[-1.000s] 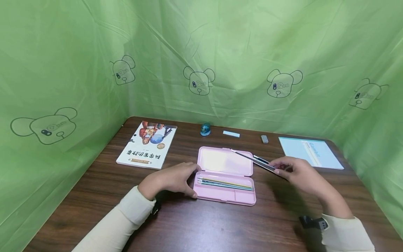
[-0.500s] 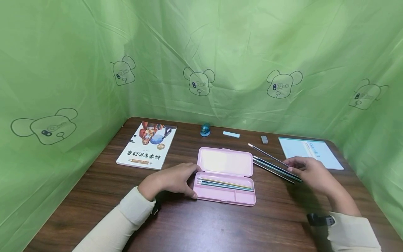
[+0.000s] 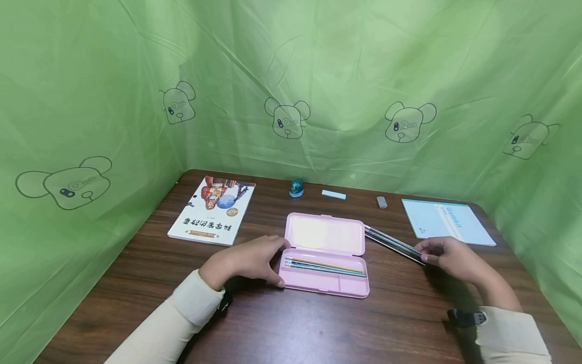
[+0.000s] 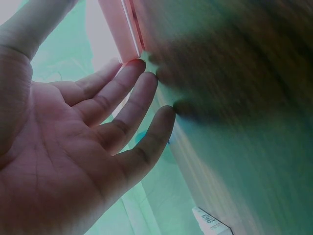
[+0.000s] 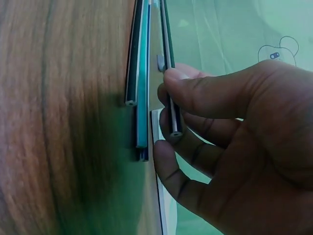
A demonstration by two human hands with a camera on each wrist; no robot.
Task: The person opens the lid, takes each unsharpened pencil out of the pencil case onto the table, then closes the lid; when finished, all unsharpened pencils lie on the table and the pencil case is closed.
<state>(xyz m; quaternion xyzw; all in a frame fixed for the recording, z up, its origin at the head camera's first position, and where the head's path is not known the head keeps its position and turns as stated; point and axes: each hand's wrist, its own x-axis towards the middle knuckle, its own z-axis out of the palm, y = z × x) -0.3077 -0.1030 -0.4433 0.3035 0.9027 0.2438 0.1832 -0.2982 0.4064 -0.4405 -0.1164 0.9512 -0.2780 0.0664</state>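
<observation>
- My right hand [image 3: 452, 258] pinches one dark pencil [image 5: 167, 44] near its blunt end, between thumb and fingers.
- Its long axis runs from those fingertips forward and leftward, the far end aimed at the lid's right side.
- Just beside it, left of the right fingers in the wrist view, I count at least three loose pencils [image 5: 142, 98], roughly parallel to it.
- My left hand [image 3: 252, 257] is spread, fingers loosely bent and thumb apart, at the left end of one open pink case [image 3: 311, 279].
- Right of that hand, in the case's far compartment, pencils [image 3: 325, 268] lie lengthwise, pointing left-right: one yellow, at least two bluish; I cannot tell the exact number.
- Beyond the right hand lies one pale-blue booklet [image 3: 432, 217]; forward and left of it, one grey block [image 3: 381, 202].
- Beyond the left hand: one book [image 3: 211, 210], one blue domed object [image 3: 296, 188], one light-blue strip [image 3: 334, 194].
</observation>
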